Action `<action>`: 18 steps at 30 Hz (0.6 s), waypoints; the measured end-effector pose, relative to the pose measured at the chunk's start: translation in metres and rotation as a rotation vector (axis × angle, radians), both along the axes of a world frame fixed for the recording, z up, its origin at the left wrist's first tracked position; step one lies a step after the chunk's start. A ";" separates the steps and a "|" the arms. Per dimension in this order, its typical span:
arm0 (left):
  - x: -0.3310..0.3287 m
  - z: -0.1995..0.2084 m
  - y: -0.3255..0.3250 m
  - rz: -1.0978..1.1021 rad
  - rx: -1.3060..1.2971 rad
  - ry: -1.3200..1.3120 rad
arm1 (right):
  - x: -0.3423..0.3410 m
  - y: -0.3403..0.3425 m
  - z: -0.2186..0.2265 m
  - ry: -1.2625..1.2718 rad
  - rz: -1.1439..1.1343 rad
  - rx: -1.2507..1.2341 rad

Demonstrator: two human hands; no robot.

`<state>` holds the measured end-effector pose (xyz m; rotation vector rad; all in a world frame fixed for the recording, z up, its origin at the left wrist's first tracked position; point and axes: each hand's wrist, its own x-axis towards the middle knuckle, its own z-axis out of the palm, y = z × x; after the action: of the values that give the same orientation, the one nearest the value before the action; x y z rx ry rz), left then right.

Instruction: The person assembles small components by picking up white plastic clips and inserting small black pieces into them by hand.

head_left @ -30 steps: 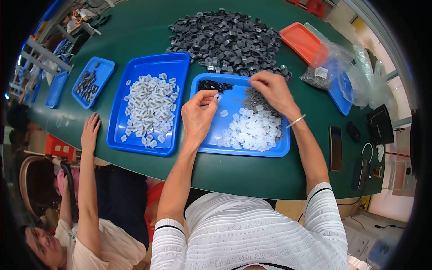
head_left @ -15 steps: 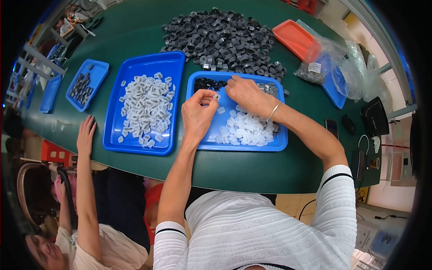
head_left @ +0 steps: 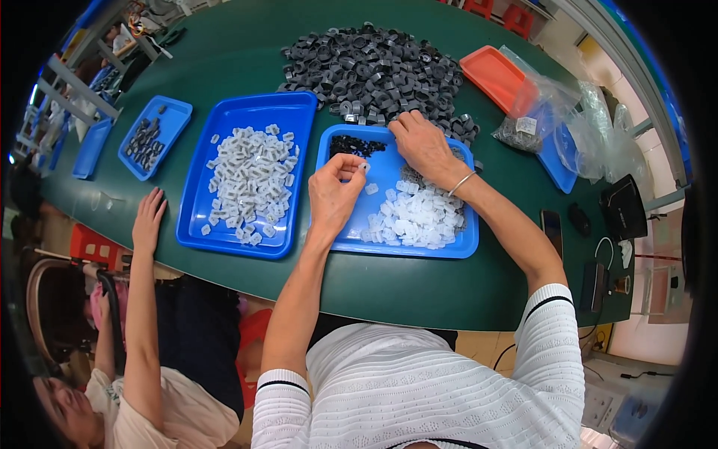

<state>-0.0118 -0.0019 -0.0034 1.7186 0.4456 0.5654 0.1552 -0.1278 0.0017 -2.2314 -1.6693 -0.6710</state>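
I see the left hand (head_left: 333, 196) with its thumb and forefinger pinched together on a small pale piece (head_left: 364, 167), which pokes out at the fingertips, above the left half of a blue tray (head_left: 404, 254). The right hand (head_left: 426, 150) hangs over that tray's far side, back of the hand up, fingers bent and pointing away to the left; I cannot tell how far apart they are or whether they hold anything.

Within the tray, I see small black parts (head_left: 353, 146) in the far left corner, grey parts (head_left: 410, 178) partly hidden under the right hand, and a heap of white pieces (head_left: 419, 217) nearer the body. One loose white piece (head_left: 372, 188) lies just beside the left hand.

Just to the left is a deeper-blue tray (head_left: 197, 232) heaped with pale pieces (head_left: 250, 179). Beyond both trays, I see a large pile of dark grey rings (head_left: 374, 71) spread on the green table (head_left: 389, 290). An orange tray (head_left: 492, 75) sits to the far right. On the left, a co-worker's hand (head_left: 149, 215) rests on the table edge.
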 end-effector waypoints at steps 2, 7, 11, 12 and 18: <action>0.001 -0.002 0.001 -0.012 0.012 0.013 | 0.003 -0.002 -0.001 0.027 -0.010 -0.012; 0.001 -0.002 0.005 -0.101 -0.296 -0.082 | 0.012 -0.004 0.002 0.126 -0.014 0.068; 0.001 0.002 0.006 -0.122 -0.390 -0.073 | -0.007 -0.008 0.012 0.771 -0.006 0.235; 0.001 0.003 0.004 -0.130 -0.422 -0.072 | -0.015 -0.011 0.014 1.071 0.045 0.283; -0.002 0.003 0.000 -0.122 -0.426 -0.066 | -0.052 -0.004 0.015 1.617 0.119 0.386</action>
<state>-0.0137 -0.0014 0.0000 1.3054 0.3794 0.4026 0.1032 -0.1314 0.0165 -1.4329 -0.6598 0.6948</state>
